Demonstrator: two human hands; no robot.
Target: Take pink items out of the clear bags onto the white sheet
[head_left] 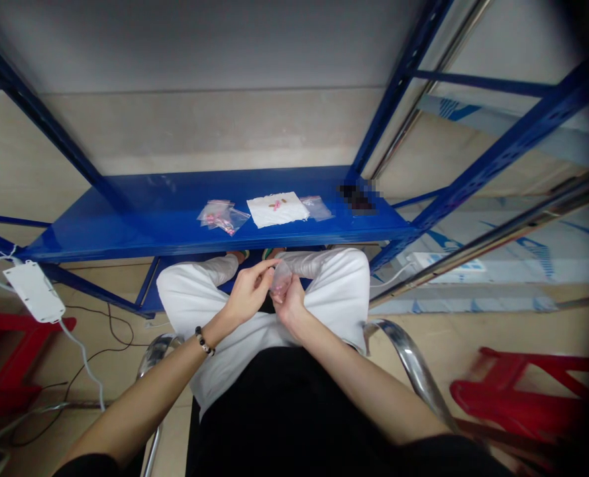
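Note:
A small clear plastic bag (281, 275) is between my hands, above my lap. My right hand (291, 303) is closed around its lower part, where something pinkish shows faintly. From the other side, my left hand (248, 291) pinches at the bag's edge, thumb and forefinger close together. On the blue shelf (150, 225) in front of me lies a white paper sheet (284, 213) with small pink and brown pieces (277, 205) on it. To its left is a pile of clear zip bags (222, 217) with pink contents; another clear zip bag (317, 207) touches its right side.
A dark, pixelated object (358, 197) lies at the shelf's right end. A white power strip (33, 291) hangs at the left with cables below. Red stools (517, 391) stand on both sides, and metal chair arms (413, 364) flank me.

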